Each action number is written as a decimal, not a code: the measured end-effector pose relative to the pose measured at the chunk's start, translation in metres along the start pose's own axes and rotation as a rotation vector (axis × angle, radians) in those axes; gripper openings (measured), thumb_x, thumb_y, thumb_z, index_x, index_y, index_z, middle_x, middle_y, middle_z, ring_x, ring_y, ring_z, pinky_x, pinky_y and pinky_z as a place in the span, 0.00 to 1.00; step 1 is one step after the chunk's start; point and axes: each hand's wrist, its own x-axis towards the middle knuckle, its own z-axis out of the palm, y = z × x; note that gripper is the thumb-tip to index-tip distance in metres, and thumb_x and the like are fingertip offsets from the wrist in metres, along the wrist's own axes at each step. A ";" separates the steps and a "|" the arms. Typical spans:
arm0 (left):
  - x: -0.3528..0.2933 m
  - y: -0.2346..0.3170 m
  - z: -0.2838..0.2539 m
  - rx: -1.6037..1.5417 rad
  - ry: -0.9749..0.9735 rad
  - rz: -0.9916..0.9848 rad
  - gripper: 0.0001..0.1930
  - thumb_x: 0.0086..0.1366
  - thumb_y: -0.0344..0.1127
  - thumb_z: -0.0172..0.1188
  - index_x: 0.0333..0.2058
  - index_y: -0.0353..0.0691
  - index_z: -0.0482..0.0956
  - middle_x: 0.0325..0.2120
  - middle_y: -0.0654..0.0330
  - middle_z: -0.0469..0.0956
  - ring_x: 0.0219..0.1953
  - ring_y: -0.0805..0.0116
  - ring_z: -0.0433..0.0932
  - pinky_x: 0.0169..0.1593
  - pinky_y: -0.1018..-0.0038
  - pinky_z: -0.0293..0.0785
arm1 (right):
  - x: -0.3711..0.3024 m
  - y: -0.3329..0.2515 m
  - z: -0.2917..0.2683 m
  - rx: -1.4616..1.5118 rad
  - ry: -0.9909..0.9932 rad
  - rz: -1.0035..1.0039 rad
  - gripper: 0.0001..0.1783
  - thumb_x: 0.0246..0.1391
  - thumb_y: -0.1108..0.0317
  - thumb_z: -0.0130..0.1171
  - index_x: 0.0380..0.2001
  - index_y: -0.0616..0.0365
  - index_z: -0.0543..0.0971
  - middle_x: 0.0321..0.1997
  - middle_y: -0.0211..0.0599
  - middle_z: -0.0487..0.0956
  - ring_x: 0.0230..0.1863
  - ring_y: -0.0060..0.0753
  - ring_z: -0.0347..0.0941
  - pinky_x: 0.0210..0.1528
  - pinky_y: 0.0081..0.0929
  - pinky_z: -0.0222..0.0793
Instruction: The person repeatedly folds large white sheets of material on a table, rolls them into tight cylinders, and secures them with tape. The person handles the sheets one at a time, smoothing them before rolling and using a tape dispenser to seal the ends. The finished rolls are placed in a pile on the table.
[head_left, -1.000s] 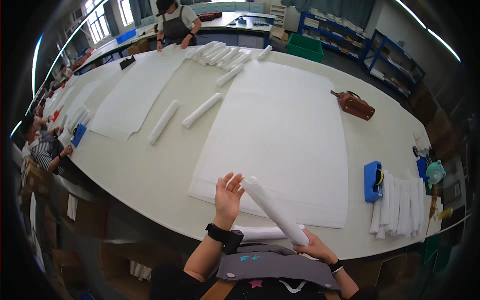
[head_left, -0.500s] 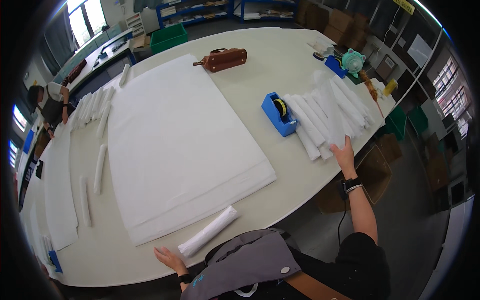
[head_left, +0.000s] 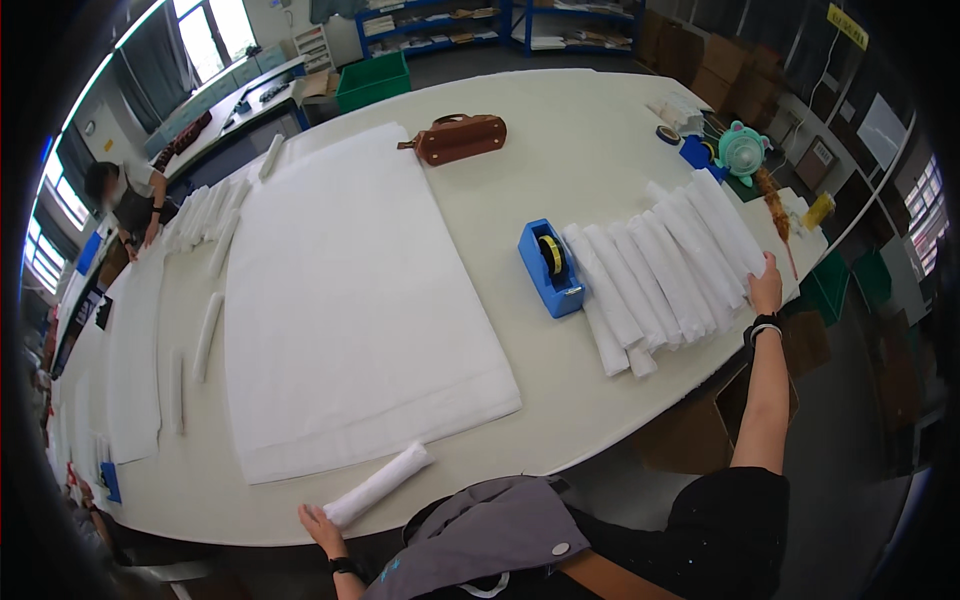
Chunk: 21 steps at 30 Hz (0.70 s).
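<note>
On the right of the table, several rolls of thin white sheeting (head_left: 650, 285) lie side by side in a pile. My right hand (head_left: 766, 286) grips the near end of the rightmost white roll (head_left: 728, 222), which rests at the pile's edge. One more white roll (head_left: 380, 485) lies by itself along the table's front edge. Beside its left end is my left hand (head_left: 321, 527), touching it with the fingers extended, not wrapped round it. A wide stack of flat white sheets (head_left: 360, 300) covers the middle of the table.
A blue tape dispenser (head_left: 550, 270) stands left of the pile. Farther back are a brown leather pouch (head_left: 462, 140), a mint-green fan (head_left: 742, 152) and a green crate (head_left: 373, 82). Another person (head_left: 130, 205) works at the far left near more rolls (head_left: 207, 215). Cardboard boxes (head_left: 690, 430) sit below the right edge.
My right hand has carried its roll rightward and laid it down at the right side of the pile. My left hand has come up against the single roll's end. The head view has shifted slightly.
</note>
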 end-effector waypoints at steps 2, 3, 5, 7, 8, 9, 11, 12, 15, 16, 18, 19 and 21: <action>0.000 0.007 0.010 -0.061 -0.046 -0.023 0.28 0.76 0.46 0.46 0.62 0.26 0.63 0.63 0.42 0.66 0.65 0.48 0.64 0.69 0.63 0.57 | 0.022 0.012 -0.005 -0.076 -0.029 0.034 0.61 0.40 0.60 0.78 0.73 0.39 0.50 0.62 0.58 0.68 0.63 0.61 0.66 0.61 0.51 0.67; -0.001 0.007 -0.001 -0.011 -0.002 -0.030 0.28 0.77 0.48 0.44 0.62 0.26 0.65 0.61 0.42 0.68 0.65 0.49 0.65 0.68 0.63 0.58 | 0.019 -0.007 0.012 -0.186 -0.085 0.154 0.68 0.38 0.56 0.80 0.75 0.37 0.43 0.70 0.57 0.58 0.68 0.64 0.58 0.63 0.59 0.63; -0.006 0.006 -0.018 -0.059 0.027 -0.054 0.29 0.77 0.50 0.43 0.61 0.27 0.67 0.62 0.42 0.69 0.65 0.50 0.66 0.68 0.64 0.60 | 0.018 -0.039 0.032 -0.112 -0.027 0.062 0.64 0.44 0.53 0.76 0.75 0.36 0.42 0.73 0.56 0.53 0.71 0.66 0.52 0.63 0.62 0.61; -0.004 0.025 -0.004 -0.086 -0.034 -0.079 0.30 0.77 0.51 0.42 0.61 0.27 0.67 0.61 0.42 0.70 0.64 0.49 0.67 0.67 0.64 0.61 | 0.028 -0.044 0.032 0.082 0.266 -0.288 0.45 0.58 0.55 0.66 0.72 0.54 0.55 0.67 0.59 0.64 0.68 0.62 0.58 0.67 0.54 0.57; -0.005 0.027 -0.008 -0.106 -0.035 -0.092 0.30 0.77 0.51 0.42 0.61 0.28 0.67 0.60 0.42 0.70 0.64 0.49 0.68 0.67 0.64 0.61 | 0.026 -0.063 0.042 0.175 0.319 -0.364 0.38 0.62 0.58 0.61 0.69 0.60 0.59 0.65 0.59 0.67 0.67 0.59 0.60 0.68 0.50 0.56; -0.012 0.014 -0.020 -0.026 0.009 -0.072 0.30 0.77 0.51 0.42 0.61 0.28 0.66 0.60 0.41 0.70 0.64 0.49 0.68 0.66 0.63 0.61 | 0.013 -0.092 0.062 0.251 0.284 -0.397 0.34 0.64 0.61 0.58 0.69 0.59 0.60 0.66 0.56 0.67 0.67 0.57 0.60 0.68 0.48 0.56; -0.019 0.034 -0.023 -0.061 -0.012 -0.126 0.30 0.76 0.52 0.42 0.62 0.28 0.65 0.60 0.41 0.70 0.64 0.49 0.67 0.67 0.63 0.61 | -0.021 -0.139 0.069 0.432 0.164 -0.459 0.28 0.65 0.65 0.56 0.66 0.60 0.65 0.66 0.50 0.68 0.68 0.53 0.61 0.69 0.44 0.57; -0.022 0.033 -0.028 -0.076 -0.009 -0.122 0.31 0.76 0.52 0.42 0.63 0.29 0.65 0.61 0.41 0.70 0.65 0.49 0.67 0.67 0.64 0.61 | -0.033 -0.162 0.073 0.491 0.092 -0.493 0.24 0.67 0.65 0.55 0.62 0.62 0.69 0.63 0.45 0.72 0.65 0.47 0.66 0.68 0.40 0.60; -0.020 0.048 -0.033 -0.123 -0.009 -0.121 0.31 0.75 0.53 0.44 0.62 0.29 0.65 0.60 0.41 0.71 0.63 0.51 0.69 0.66 0.64 0.63 | -0.062 -0.230 0.046 0.959 -0.293 -0.386 0.21 0.69 0.64 0.53 0.61 0.63 0.71 0.57 0.41 0.76 0.60 0.40 0.71 0.65 0.35 0.64; -0.020 0.043 -0.039 -0.125 0.007 -0.131 0.31 0.75 0.53 0.45 0.62 0.29 0.65 0.59 0.41 0.72 0.62 0.51 0.70 0.65 0.64 0.64 | -0.071 -0.263 0.028 1.190 -0.407 -0.349 0.20 0.71 0.65 0.50 0.60 0.62 0.71 0.54 0.38 0.78 0.58 0.31 0.73 0.63 0.31 0.67; -0.022 0.024 -0.052 -0.121 0.044 -0.153 0.31 0.75 0.53 0.46 0.62 0.29 0.65 0.57 0.42 0.73 0.60 0.51 0.73 0.63 0.65 0.67 | -0.115 -0.340 -0.051 1.338 -0.523 -0.584 0.25 0.69 0.55 0.54 0.60 0.60 0.72 0.55 0.42 0.77 0.57 0.32 0.74 0.64 0.33 0.68; -0.022 0.020 -0.053 -0.130 0.051 -0.159 0.31 0.74 0.53 0.46 0.62 0.30 0.65 0.56 0.42 0.74 0.59 0.52 0.74 0.62 0.65 0.67 | -0.141 -0.371 -0.102 1.346 -0.478 -0.722 0.34 0.63 0.44 0.56 0.62 0.59 0.70 0.57 0.44 0.76 0.58 0.36 0.74 0.64 0.35 0.68; -0.014 0.019 -0.056 -0.144 0.050 -0.151 0.32 0.74 0.53 0.47 0.62 0.30 0.65 0.54 0.43 0.76 0.57 0.52 0.75 0.60 0.65 0.69 | -0.183 -0.419 -0.179 1.415 -0.374 -0.944 0.54 0.49 0.26 0.58 0.66 0.57 0.65 0.61 0.49 0.74 0.60 0.44 0.74 0.64 0.40 0.69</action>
